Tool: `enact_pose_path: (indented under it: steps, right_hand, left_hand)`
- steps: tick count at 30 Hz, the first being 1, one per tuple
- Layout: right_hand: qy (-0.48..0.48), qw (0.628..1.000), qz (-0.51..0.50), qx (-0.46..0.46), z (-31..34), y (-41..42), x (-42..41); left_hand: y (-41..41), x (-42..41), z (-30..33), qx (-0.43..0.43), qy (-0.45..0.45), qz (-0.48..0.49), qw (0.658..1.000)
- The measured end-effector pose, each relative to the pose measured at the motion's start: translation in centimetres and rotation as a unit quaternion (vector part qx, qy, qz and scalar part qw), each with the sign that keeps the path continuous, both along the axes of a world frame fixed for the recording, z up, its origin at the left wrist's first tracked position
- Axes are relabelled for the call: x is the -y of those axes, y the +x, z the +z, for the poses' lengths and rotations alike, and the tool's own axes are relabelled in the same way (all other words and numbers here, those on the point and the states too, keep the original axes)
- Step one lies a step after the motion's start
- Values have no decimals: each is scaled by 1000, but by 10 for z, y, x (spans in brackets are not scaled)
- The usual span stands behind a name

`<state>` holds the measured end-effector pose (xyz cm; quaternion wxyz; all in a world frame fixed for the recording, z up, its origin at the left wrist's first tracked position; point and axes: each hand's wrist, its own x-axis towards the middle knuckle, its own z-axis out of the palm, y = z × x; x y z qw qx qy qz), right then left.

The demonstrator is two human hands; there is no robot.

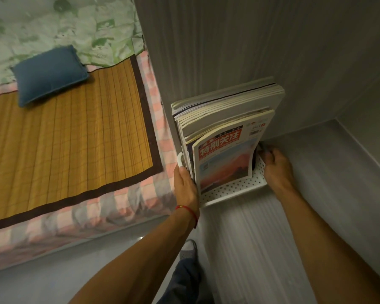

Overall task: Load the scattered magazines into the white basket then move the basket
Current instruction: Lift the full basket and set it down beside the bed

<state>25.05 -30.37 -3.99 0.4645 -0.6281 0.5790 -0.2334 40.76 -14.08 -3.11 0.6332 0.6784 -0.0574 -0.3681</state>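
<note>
Loading looks finished from where I sit. The white perforated plastic basket (233, 189) carries a tall stack of upright magazines (226, 119), the front one with a red title band and a sunset picture on its cover. I see no loose magazine left on the bamboo sleeping mat (64, 137) or on the grey floor (53, 277) beside the basket.

What remains, I judge, is only the move itself, or the end of it. The basket sits on, or just above, a grey ribbed surface (316, 176) against the grey wall (228, 40); I cannot tell whether it rests there fully.

Grip:
- My left hand (185, 186) is on the basket's left end, fingers curled around the rim there; the fingertips are hidden behind the magazines.
- My right hand (276, 167) is on the basket's right end, fingers bent over the rim beside the front magazine's edge.

Both hands are closed on the basket, one at each end. The stack stands well above the low basket walls, so I expect it to lean if the basket tips.
</note>
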Motion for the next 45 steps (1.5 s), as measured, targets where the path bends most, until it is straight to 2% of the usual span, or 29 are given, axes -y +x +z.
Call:
enact_pose_path:
  steps: [4,10,12,14,15,17,18,21,25,30,34,36,41,42,43,44,45]
  right_hand:
    - [-2,1000,21,-15,-3,0,3]
    - [17,984,152,-95,12,-4,12]
    - [-33,974,198,-106,24,-1,11]
    - [-83,978,190,-20,36,7,10]
    - [-71,981,172,49,41,11,11]
    - [-36,977,150,147,48,19,16]
    - [-26,975,145,165,51,22,20]
    - [10,970,161,183,60,26,26]
    - [3,969,175,176,68,24,15]
    - [-21,969,198,143,68,7,6]
    - [-9,957,192,216,92,17,17]
    - [-28,955,194,224,101,24,17]
    - [-38,961,245,125,117,21,19]
    - [-49,968,227,95,125,22,16]
    - [-102,978,171,56,134,27,9]
    - [-203,972,112,25,144,36,-3]
    - [-337,938,86,11,154,48,-19]
  left_hand:
    - [2,3,2,29,-7,2,1000]
    - [10,8,2,44,9,8,999]
    - [10,9,5,54,28,6,998]
    - [8,4,9,89,61,30,994]
    - [7,-1,11,131,65,43,988]
    - [3,-14,20,244,26,22,969]
    - [0,-17,27,273,-8,-17,962]
    - [-5,-16,44,261,-55,-119,956]
    - [-4,-13,47,268,-14,-157,951]
    - [-4,-12,53,250,1,-162,955]
    - [0,-1,69,267,-32,-129,954]
    - [5,4,74,273,-45,-112,954]
    - [16,1,80,258,-60,-138,954]
    - [18,1,82,273,-54,-147,949]
    - [20,0,84,291,-49,-146,944]
    - [21,0,84,307,-43,-134,941]
    - [22,1,87,318,-35,-118,940]
